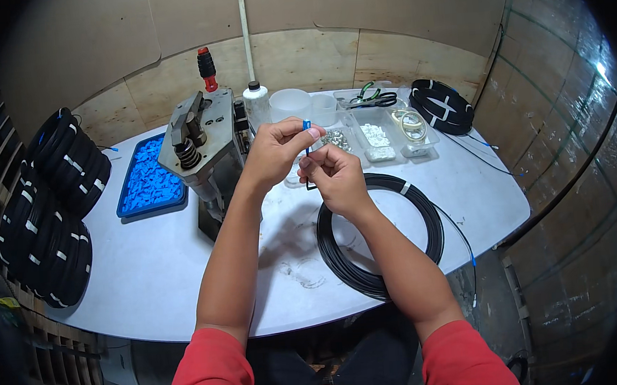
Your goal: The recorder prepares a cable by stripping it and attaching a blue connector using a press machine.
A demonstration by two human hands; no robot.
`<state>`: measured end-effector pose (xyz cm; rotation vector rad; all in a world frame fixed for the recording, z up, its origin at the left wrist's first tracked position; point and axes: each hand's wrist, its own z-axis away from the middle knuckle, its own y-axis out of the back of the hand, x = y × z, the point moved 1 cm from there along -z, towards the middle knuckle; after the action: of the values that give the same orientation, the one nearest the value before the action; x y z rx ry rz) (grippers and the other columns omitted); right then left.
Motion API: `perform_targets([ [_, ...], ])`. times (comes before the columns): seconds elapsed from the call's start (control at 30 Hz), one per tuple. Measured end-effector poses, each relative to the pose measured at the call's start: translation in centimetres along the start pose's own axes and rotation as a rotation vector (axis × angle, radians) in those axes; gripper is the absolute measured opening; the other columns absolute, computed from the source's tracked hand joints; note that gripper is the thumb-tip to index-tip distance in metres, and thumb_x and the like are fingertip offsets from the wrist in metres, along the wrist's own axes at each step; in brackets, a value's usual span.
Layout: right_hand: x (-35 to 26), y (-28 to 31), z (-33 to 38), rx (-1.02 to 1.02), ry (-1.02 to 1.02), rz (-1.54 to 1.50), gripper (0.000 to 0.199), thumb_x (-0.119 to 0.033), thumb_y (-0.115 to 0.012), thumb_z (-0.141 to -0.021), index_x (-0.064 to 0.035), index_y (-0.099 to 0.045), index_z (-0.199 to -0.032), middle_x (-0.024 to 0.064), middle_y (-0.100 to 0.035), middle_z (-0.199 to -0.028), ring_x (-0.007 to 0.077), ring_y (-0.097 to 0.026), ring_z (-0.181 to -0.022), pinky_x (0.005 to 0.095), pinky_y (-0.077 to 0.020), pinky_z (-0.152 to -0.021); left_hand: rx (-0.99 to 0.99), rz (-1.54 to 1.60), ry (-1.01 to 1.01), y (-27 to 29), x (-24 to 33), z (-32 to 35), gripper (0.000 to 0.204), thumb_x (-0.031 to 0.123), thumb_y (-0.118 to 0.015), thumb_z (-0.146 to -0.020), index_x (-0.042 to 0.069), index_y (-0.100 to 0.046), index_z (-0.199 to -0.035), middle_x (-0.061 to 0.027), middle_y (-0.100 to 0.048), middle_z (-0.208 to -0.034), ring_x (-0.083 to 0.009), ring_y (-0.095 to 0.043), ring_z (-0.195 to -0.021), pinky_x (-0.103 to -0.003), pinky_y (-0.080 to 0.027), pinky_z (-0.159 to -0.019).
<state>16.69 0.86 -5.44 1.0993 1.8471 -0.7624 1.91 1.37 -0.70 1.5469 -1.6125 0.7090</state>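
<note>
Fingers [303, 130] of my left hand [273, 152] pinch a small blue connector [307, 126] upright; my right hand [332, 176] pinches the thin black cable [307, 170] just below, steadying it. Its coil [425, 220] lies on the desk [149, 261] beneath for slack.

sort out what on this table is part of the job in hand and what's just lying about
In use:
left hand
right hand
small blue piece
thin black cable
black cable coil

Lying about:
press tool
tray of blue pieces
scissors
clear boxes
bound cable coils
</note>
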Motion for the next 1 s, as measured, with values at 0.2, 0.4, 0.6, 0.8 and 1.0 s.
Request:
perform_targets([
  [0.2, 0.35, 0.01, -0.06, 0.014, 0.027, -0.032, 0.008, -0.006, -0.063, -0.095, -0.0004, -0.060, -0.090, 0.0055, -0.068, -0.082, 0.0102, -0.065, -0.072, 0.0252, -0.0533, -0.067, -0.038, 0.005, 0.079, -0.30, 0.42, 0.13, 0.025, 0.020, -0.067, -0.091, -0.004, -0.074, -0.096, -0.0008, -0.062, -0.076, -0.0078, -0.055, -0.074, -0.025, -0.045, -0.068],
  [0.4, -0.07, -0.01, -0.03, -0.002, 0.003, 0.008, 0.014, -0.012, -0.064, -0.096, -0.0007, -0.059, -0.090, 0.0065, -0.067, -0.084, 0.0116, -0.063, -0.074, 0.0277, -0.0545, -0.069, -0.001, -0.047, 0.025, 0.12, -0.11, -0.08, 0.027, 0.023, -0.067, -0.092, -0.002, -0.075, -0.096, -0.0004, -0.062, -0.072, -0.0058, -0.052, -0.070, -0.025, -0.043, -0.063],
  [0.6, 0.16, -0.05, 0.02, 0.001, 0.011, -0.015, 0.013, -0.011, -0.064, -0.096, -0.0006, -0.059, -0.090, 0.0063, -0.066, -0.083, 0.0117, -0.063, -0.074, 0.0278, -0.0547, -0.069, -0.012, -0.029, 0.050, -0.36, 0.55, 0.17, 0.026, 0.023, -0.068, -0.091, -0.002, -0.075, -0.091, 0.0009, -0.061, -0.070, -0.0046, -0.050, -0.067, -0.024, -0.042, -0.060],
  [0.8, 0.26, 0.01, -0.06, -0.001, 0.018, -0.011, 0.010, -0.007, -0.062, -0.096, 0.0000, -0.058, -0.091, 0.0061, -0.067, -0.083, 0.0114, -0.064, -0.074, 0.0271, -0.0543, -0.069, 0.010, -0.017, 0.036, -0.23, 0.24, -0.01, 0.024, 0.021, -0.070, -0.090, -0.002, -0.072, -0.081, 0.0031, -0.060, -0.067, -0.0038, -0.050, -0.065, -0.023, -0.041, -0.057],
  [1.0, 0.54, -0.07, -0.07, 0.010, 0.014, -0.034, 0.006, -0.004, -0.060, -0.096, 0.0002, -0.058, -0.092, 0.0063, -0.068, -0.084, 0.0111, -0.065, -0.074, 0.0261, -0.0537, -0.068, -0.006, 0.010, 0.073, -0.56, 0.55, 0.18, 0.025, 0.021, -0.071, -0.089, -0.002, -0.072, -0.080, 0.0036, -0.058, -0.065, -0.0035, -0.047, -0.063, -0.023, -0.039, -0.055],
])
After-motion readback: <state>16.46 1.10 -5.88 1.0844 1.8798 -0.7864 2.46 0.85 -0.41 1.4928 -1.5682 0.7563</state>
